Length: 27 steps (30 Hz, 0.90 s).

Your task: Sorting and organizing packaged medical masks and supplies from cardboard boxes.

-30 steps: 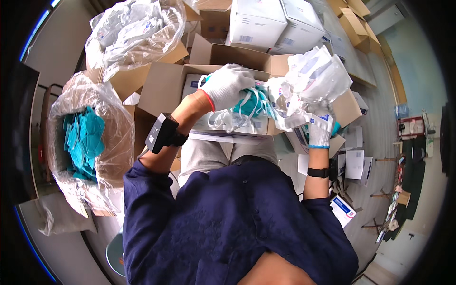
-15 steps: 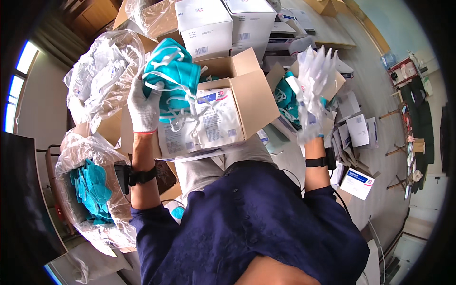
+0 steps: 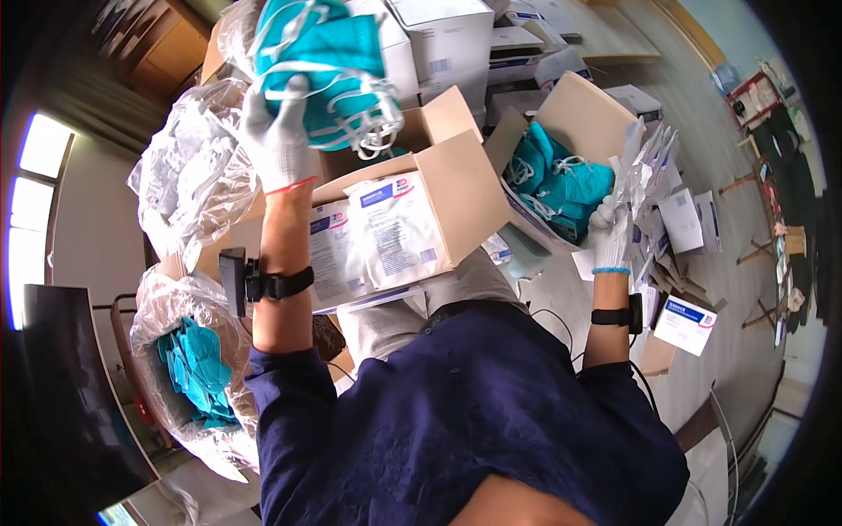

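Observation:
High over the lap, my left hand (image 3: pixel 279 136) in a white knit glove grips a stack of teal face masks (image 3: pixel 338 53) with white straps dangling. Below it, an open cardboard box (image 3: pixel 465 188) rests on my lap with its flaps up. White printed packets (image 3: pixel 399 228) lie against the front of this box. My right hand (image 3: pixel 610 235), gloved too, is closed round a bunch of crinkled clear-and-white plastic bags (image 3: pixel 645 180). Just left of that hand, a second carton (image 3: pixel 574 110) holds more teal masks (image 3: pixel 570 188) with white straps.
To the left stands a plastic-lined box (image 3: pixel 145 337) of teal mask pieces (image 3: pixel 197 364). Behind it is a clear bag (image 3: pixel 189 167) stuffed with white material. Tall white cartons (image 3: pixel 443 48) stand at the back. Flattened white boxes (image 3: pixel 684 324) lie on the floor at right.
My left hand has risen with the masks, exposing more of the packets on the lap box. My right hand has shifted right with the plastic bags, uncovering the masks in the second carton.

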Motion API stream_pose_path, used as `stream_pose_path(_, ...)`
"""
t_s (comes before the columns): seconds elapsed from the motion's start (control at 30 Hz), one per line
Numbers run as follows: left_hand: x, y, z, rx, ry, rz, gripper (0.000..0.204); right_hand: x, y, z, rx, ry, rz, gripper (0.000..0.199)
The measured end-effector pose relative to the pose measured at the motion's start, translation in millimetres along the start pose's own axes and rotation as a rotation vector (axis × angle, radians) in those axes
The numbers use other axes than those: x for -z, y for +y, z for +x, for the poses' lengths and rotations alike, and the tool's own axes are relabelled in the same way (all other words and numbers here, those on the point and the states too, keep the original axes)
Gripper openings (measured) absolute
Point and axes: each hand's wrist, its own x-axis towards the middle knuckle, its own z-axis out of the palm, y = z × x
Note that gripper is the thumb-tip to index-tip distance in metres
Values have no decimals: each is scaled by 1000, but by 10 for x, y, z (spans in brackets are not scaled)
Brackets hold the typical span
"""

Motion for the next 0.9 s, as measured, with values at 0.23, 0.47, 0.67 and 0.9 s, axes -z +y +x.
stream_pose_path(0.23, -816, -48, 11, -203, -162, 56, 23, 151, -296, -71, -90, -146, 281, 10)
stream_pose_path(0.47, -721, -169, 142, -277, -201, 272, 28, 342, -481, -275, 28, -3, 148, 18)
stream_pose_path(0.67, -443, -451, 187, -246, -276, 402, 25, 279, -337, -118, 44, 30, -30, 17)
stream_pose_path(0.9, -27, -1170, -1, 6, -843, 919, 100, -650, 198, 410, -16, -83, -50, 22)
